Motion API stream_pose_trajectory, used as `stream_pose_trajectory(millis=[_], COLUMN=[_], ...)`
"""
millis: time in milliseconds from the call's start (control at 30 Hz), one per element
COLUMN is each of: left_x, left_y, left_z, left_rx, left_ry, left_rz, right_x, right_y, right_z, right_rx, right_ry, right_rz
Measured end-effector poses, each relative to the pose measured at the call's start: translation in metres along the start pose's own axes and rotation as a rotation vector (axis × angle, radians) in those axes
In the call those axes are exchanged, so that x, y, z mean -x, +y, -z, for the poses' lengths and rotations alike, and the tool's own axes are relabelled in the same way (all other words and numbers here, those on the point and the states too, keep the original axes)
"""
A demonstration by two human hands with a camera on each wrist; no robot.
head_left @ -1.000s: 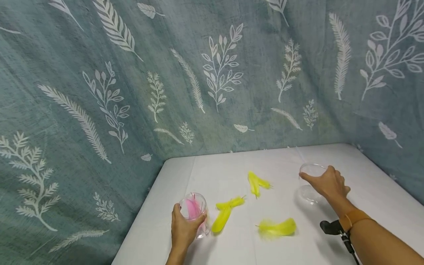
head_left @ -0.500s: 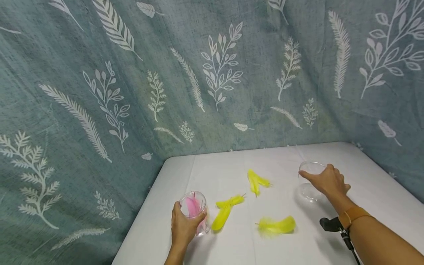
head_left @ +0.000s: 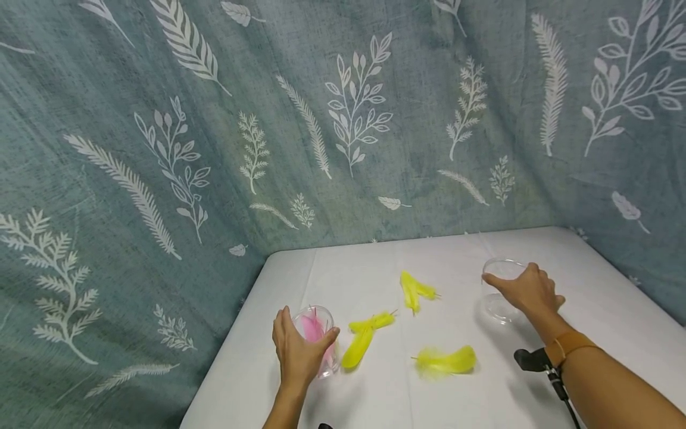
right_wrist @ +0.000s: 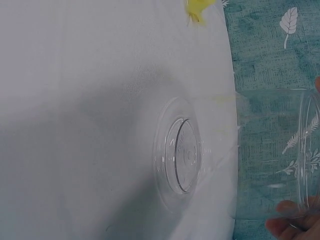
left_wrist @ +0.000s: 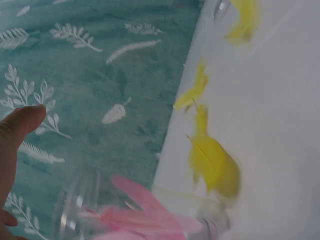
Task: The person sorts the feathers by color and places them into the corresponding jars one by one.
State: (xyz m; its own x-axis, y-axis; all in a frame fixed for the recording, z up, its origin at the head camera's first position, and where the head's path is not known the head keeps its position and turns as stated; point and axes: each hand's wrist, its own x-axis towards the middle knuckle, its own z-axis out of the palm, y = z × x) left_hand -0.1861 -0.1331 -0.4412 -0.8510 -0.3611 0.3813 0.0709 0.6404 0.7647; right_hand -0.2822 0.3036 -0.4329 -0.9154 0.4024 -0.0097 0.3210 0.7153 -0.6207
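On the left of the table stands a clear plastic cup (head_left: 330, 361) with pink feathers (head_left: 312, 325) in it. My left hand (head_left: 298, 353) is spread around the near side of this cup. In the left wrist view a straightened finger or thumb (left_wrist: 22, 122) shows apart from the cup (left_wrist: 75, 212). At the right, my right hand (head_left: 529, 293) grips a second clear cup (head_left: 499, 305) near its rim, and no feather shows in it. Fingertips (right_wrist: 287, 225) press its wall in the right wrist view.
Yellow feathers lie between the cups: a crossed pair (head_left: 360, 345) beside the left cup, another group (head_left: 411, 292) farther back, and a fluffy one (head_left: 447, 361) nearer the front. A leaf-patterned cloth (head_left: 354, 149) hangs behind the white table (head_left: 461, 256).
My left hand has loosened from the cup of pink feathers, its fingers spreading and lifting slightly. My right hand keeps its grip on the second cup.
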Motion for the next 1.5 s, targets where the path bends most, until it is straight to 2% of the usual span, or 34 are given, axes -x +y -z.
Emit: stream_pose_trajectory(millis=[167, 300, 400, 567, 733, 833, 967, 1200, 1500], left_x=[0.003, 0.006, 0.01, 0.015, 0.019, 0.02, 0.021, 0.03, 0.038], left_y=[0.02, 0.033, 0.041, 0.052, 0.063, 0.069, 0.072, 0.069, 0.064], left_z=[-0.001, -0.008, -0.015, -0.032, -0.048, -0.055, -0.067, -0.09, -0.113], left_rx=[0.085, 0.124, 0.15, 0.17, 0.171, 0.175, 0.188, 0.197, 0.217], left_ry=[0.004, -0.009, -0.044, -0.127, -0.167, -0.185, -0.242, -0.361, -0.508], left_rz=[-0.073, -0.112, -0.138, -0.141, -0.152, -0.15, -0.123, -0.058, -0.006], right_x=[0.0, -0.001, -0.001, -0.001, 0.0, 0.0, 0.001, 0.002, 0.001], right_y=[-0.002, -0.002, -0.001, 0.0, -0.001, -0.002, -0.003, -0.002, -0.002], right_z=[-0.001, -0.001, -0.001, -0.002, -0.001, -0.001, -0.001, -0.002, -0.002], right_rx=[0.007, 0.01, 0.01, 0.002, -0.004, -0.004, 0.003, -0.004, -0.013], right_ry=[0.004, 0.004, 0.008, 0.015, 0.014, 0.012, 0.006, 0.009, 0.01], right_rz=[-0.004, -0.002, 0.002, -0.002, -0.005, -0.006, -0.013, -0.01, -0.005])
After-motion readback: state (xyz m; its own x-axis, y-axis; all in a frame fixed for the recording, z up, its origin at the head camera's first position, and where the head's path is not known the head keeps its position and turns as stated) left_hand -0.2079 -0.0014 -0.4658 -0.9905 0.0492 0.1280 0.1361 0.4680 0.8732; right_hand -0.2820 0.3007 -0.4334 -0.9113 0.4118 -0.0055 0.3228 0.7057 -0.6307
